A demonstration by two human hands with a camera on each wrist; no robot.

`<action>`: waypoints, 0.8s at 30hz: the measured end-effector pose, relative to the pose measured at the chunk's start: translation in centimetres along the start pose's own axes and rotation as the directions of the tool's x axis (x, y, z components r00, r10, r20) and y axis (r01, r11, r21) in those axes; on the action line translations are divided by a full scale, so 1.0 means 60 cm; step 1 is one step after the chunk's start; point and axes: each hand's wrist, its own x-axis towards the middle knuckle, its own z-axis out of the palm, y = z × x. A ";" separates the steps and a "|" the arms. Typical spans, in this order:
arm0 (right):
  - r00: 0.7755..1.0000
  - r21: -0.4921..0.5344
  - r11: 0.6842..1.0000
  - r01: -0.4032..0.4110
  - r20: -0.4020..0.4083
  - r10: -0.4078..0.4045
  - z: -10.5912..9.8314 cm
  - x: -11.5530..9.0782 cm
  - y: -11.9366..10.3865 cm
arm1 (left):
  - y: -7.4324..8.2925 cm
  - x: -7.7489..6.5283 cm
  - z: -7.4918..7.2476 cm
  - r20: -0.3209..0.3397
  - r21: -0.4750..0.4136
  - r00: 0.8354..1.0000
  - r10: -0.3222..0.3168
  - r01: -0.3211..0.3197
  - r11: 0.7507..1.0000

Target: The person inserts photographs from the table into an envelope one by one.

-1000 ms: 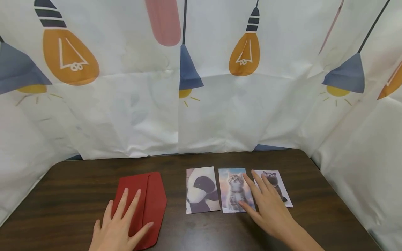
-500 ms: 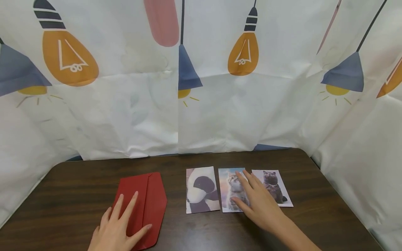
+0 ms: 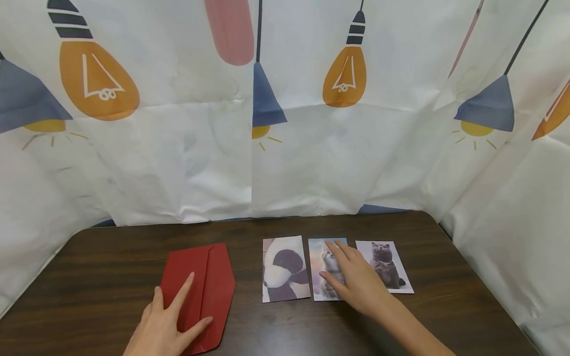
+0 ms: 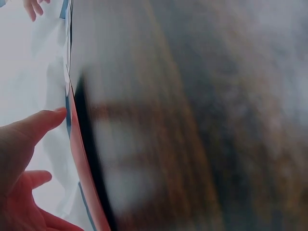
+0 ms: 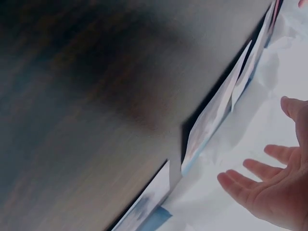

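Note:
A red envelope (image 3: pixel 191 287) lies on the left of the table, its flap side up. My left hand (image 3: pixel 156 329) is over its near part, fingers spread; in the left wrist view the thumb (image 4: pixel 45 118) appears raised off the envelope (image 4: pixel 83 159). Right of it lie three picture cards in a row: a black-and-white panda-like picture card (image 3: pixel 286 269), a kitten card (image 3: pixel 317 267) and a grey cat card (image 3: pixel 385 264). My right hand (image 3: pixel 360 282), fingers apart, hovers above the kitten card and partly hides it. Neither hand holds anything.
The dark wooden table (image 3: pixel 249 326) carries the envelope and cards. A white cloth (image 3: pixel 213 163) printed with lamps and bulbs hangs behind the table and along its sides.
My right hand has moved left over the kitten card, uncovering the grey cat card. The left hand has drawn back slightly toward the near edge. The envelope and cards lie still.

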 end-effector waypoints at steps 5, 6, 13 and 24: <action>0.999 0.023 1.000 -0.021 0.031 0.020 0.002 0.010 -0.002 | 0.003 0.001 -0.002 -0.002 0.017 1.000 -0.011 0.011 1.000; 0.999 0.028 0.999 -0.026 0.038 0.025 0.002 0.012 -0.003 | 0.004 0.001 -0.002 -0.002 0.021 1.000 -0.016 0.016 1.000; 0.996 0.034 0.998 -0.057 0.075 0.054 0.006 0.027 -0.004 | 0.008 0.000 -0.004 0.000 0.046 0.999 -0.037 0.037 0.998; 0.995 0.066 0.997 -0.041 0.090 0.035 0.020 0.055 -0.001 | -0.005 0.006 -0.002 0.037 0.060 0.999 0.005 -0.007 0.998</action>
